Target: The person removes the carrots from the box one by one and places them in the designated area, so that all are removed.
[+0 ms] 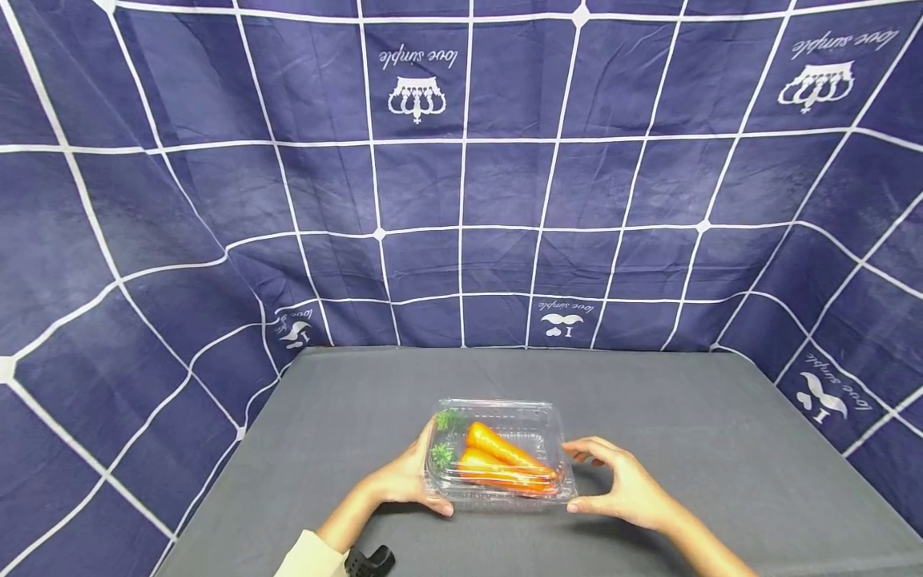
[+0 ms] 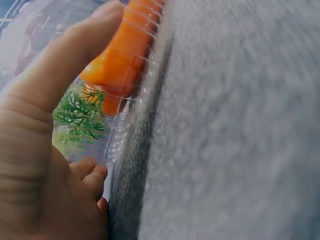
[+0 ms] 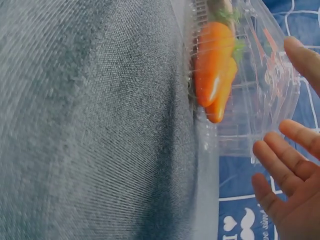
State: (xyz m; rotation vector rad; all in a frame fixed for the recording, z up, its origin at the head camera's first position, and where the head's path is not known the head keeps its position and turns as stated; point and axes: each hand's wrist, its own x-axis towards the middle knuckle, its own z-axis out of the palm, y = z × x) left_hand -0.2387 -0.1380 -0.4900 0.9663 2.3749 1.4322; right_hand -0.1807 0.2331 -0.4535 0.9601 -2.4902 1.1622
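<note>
A clear plastic clamshell box [image 1: 505, 413] sits on the grey table, its lid over two orange carrots [image 1: 497, 461] with green tops [image 1: 442, 457] pointing left. My left hand [image 1: 407, 473] grips the box's left end, thumb along the front and fingers round the side. In the left wrist view that thumb [image 2: 65, 60] crosses the clear wall in front of a carrot [image 2: 120, 55]. At the box's right end is my right hand [image 1: 623, 489], its fingers spread and relaxed. The right wrist view shows these fingers [image 3: 282, 160] beside the box's clear side [image 3: 270, 100].
Grey cloth covers the table [image 1: 360, 385]. Behind it and along both sides hangs a dark blue curtain [image 1: 505, 184] with white grid lines. A black band [image 1: 369, 561] is at my left wrist, by a pale sleeve [image 1: 310, 554].
</note>
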